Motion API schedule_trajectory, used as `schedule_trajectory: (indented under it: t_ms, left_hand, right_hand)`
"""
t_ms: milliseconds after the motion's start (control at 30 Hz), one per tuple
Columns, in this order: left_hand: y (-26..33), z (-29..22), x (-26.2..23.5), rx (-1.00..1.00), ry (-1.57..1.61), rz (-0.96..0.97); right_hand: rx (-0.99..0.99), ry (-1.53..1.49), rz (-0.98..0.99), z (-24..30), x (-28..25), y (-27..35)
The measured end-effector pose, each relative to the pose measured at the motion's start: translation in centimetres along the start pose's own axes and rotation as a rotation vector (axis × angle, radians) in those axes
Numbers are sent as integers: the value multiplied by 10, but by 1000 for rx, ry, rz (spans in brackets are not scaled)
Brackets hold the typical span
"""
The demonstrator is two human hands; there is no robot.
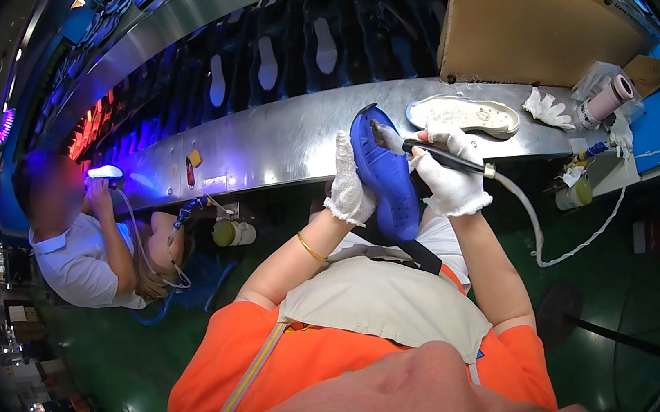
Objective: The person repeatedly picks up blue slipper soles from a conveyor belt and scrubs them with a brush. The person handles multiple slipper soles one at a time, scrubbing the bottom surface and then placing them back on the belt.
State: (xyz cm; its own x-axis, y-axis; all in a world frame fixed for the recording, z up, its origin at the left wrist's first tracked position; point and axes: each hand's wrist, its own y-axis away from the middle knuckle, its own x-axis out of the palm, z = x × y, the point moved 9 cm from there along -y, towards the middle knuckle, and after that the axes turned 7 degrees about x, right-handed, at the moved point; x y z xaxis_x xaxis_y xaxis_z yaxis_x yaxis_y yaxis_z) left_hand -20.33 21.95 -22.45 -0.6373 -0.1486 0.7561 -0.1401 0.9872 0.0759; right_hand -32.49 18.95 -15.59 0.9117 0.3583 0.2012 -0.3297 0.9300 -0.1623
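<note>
My left hand, in a white fingertip-less glove, is closed round the side of a blue shoe sole. The sole is tilted up, its inner face toward me, above my lap. My right hand, gloved the same way, grips the black handle of a brush with a pale hose running from its end. Its bristles touch the inside of the sole near the upper end. On the metal ledge just beyond lies a cream-white sole.
Behind the metal ledge, pale soles lie on a dark conveyor. A cardboard box, spare gloves and a pink bottle are at the right. A co-worker sits at left, near a jar hanging by the ledge.
</note>
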Motion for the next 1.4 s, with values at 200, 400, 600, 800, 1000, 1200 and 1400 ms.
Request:
schedule_trajectory:
  t_ms: [200, 400, 600, 800, 1000, 1200, 1400]
  left_hand:
    - [-8, 7, -21, -90, 17, -19]
    - [3, -6, -15, -189, 40, -28]
    - [11, 1, -14, -289, 5, 53]
    - [50, 34, -2, -485, -63, 333]
    - [9, 28, -26, -324, -7, 175]
    - [-17, 2, 19, -103, 52, 254]
    - [-26, -22, 41, -55, 429, 391]
  right_hand:
    - [-144, 148, 152, 10, 28, 21]
    - [-204, 258, 39, 11, 16, 28]
    - [-110, 202, 202, 17, 26, 47]
    - [109, 44, 85, -23, -20, 46]
    - [151, -79, 136, -22, -9, 32]
    - [-129, 160, 131, 6, 5, 21]
    - [-167, 58, 183, 7, 5, 9]
